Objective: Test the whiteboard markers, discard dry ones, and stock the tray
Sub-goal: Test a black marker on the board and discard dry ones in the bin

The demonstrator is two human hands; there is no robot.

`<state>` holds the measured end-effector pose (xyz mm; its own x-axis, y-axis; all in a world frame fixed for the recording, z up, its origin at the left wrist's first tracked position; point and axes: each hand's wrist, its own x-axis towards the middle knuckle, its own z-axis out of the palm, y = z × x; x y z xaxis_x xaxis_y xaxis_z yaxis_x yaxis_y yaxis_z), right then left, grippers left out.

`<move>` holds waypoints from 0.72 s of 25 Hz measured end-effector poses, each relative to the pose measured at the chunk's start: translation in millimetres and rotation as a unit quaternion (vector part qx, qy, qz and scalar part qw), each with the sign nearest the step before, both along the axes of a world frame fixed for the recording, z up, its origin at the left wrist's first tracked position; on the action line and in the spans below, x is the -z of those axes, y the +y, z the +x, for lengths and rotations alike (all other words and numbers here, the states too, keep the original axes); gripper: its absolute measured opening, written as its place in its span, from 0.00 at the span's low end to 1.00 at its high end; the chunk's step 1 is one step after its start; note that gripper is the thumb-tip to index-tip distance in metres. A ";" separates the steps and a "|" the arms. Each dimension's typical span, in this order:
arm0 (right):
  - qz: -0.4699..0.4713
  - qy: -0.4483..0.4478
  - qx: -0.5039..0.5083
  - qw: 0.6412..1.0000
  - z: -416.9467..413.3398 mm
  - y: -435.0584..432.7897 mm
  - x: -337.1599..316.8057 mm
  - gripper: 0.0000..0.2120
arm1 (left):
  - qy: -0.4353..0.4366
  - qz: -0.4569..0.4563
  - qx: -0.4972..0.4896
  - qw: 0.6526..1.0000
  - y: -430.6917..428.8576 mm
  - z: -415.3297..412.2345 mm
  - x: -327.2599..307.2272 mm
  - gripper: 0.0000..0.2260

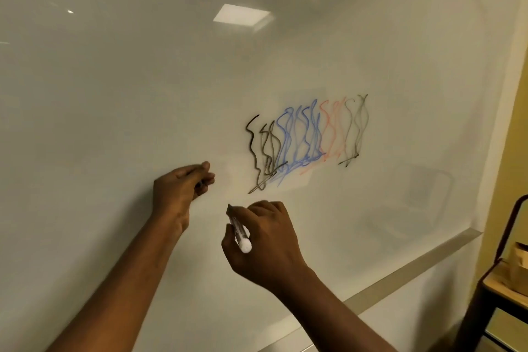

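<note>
Little shows of dark piece (201, 184) in left hand (177, 187); right hand (264, 241) grips marker (239, 233).

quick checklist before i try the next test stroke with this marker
1. Marker firmly held: ok, the right hand grips it, white butt end toward the camera.
2. Cap off: ok, the dark tip end points at the whiteboard. The left hand pinches a small dark piece, probably the cap.
3. Bare space for a new stroke: ok, the board left of and below the squiggles is unmarked.
4. Tip touching the board: cannot tell.
5. This marker writes: cannot tell, no line can be tied to it.
</note>
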<state>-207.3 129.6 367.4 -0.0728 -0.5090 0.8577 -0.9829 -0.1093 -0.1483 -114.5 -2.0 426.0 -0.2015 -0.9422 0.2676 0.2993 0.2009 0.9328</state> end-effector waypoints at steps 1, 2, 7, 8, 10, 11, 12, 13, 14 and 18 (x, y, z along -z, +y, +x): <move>0.004 -0.010 0.003 1.000 2.1 3.3 5.9 0.14 | 0.006 0.023 0.007 1.000 3.4 0.2 8.6 0.11; 0.006 -0.019 0.007 1.000 3.8 5.8 10.7 0.14 | 0.012 0.046 0.023 0.999 7.2 -0.3 15.9 0.11; -0.026 -0.043 0.008 0.999 3.6 11.5 19.8 0.11 | 0.043 0.098 0.063 0.992 20.4 -9.9 33.9 0.12; -0.037 -0.043 0.006 0.998 4.2 13.0 19.9 0.11 | 0.046 0.108 0.071 0.991 21.7 -11.3 36.1 0.13; -0.056 -0.038 0.002 0.998 5.2 15.8 20.3 0.11 | 0.060 0.138 0.107 0.983 24.8 -13.5 39.4 0.13; -0.060 -0.034 0.002 0.998 6.0 17.0 20.5 0.11 | 0.067 0.154 0.126 0.978 26.6 -14.5 40.2 0.13; -0.063 -0.031 0.003 0.998 6.9 17.9 20.8 0.12 | 0.072 0.167 0.142 0.973 28.3 -15.3 40.6 0.14; -0.064 -0.029 0.004 0.998 7.4 18.3 21.0 0.12 | 0.075 0.174 0.154 0.970 29.5 -16.5 40.8 0.14; -0.065 -0.028 0.003 0.997 7.5 18.9 21.2 0.12 | 0.077 0.178 0.163 0.967 30.4 -17.4 41.2 0.14; -0.066 -0.017 0.008 0.998 6.9 22.1 21.6 0.11 | 0.067 0.187 0.181 0.963 33.1 -20.6 43.4 0.15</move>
<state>-200.4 151.7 345.8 -0.1114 -0.3907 0.9138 -0.9792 -0.1135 -0.1679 -135.1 31.2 382.6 -0.5216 -0.8526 -0.0312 0.4096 -0.2822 0.8675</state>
